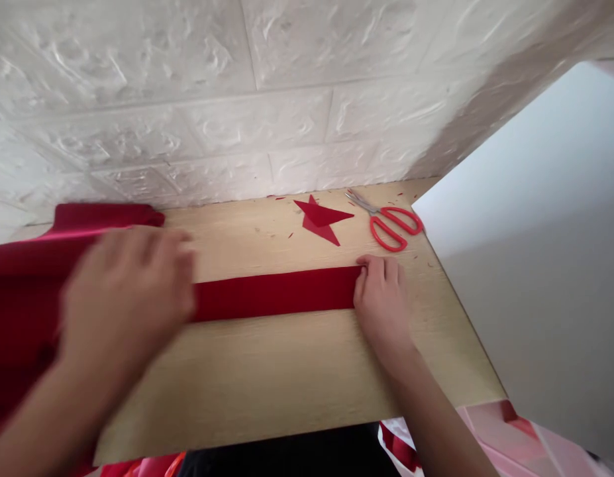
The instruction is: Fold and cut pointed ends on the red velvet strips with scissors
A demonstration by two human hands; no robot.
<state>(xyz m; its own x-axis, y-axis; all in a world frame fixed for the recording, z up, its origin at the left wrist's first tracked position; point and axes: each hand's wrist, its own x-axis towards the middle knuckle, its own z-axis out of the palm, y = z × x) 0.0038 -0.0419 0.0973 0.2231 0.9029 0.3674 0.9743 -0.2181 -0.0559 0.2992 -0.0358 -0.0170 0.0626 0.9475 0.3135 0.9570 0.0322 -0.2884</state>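
Observation:
A wide red ribbon lies flat and straight across the wooden table. My right hand has its fingers closed on the ribbon's right end, thumb and fingertips at the cut edge. Over the left part of the ribbon is my left hand, smeared by motion. Its fingers look bent, but whether they grip the ribbon cannot be made out. Beyond my left hand, a larger heap of red fabric covers the table's left side, partly hidden by that hand and forearm.
Red-handled scissors lie at the back right, blades partly apart. Beside them are pointed red scraps and tiny offcuts. A white textured wall bounds the table behind, a white panel the right. A pink container stands below.

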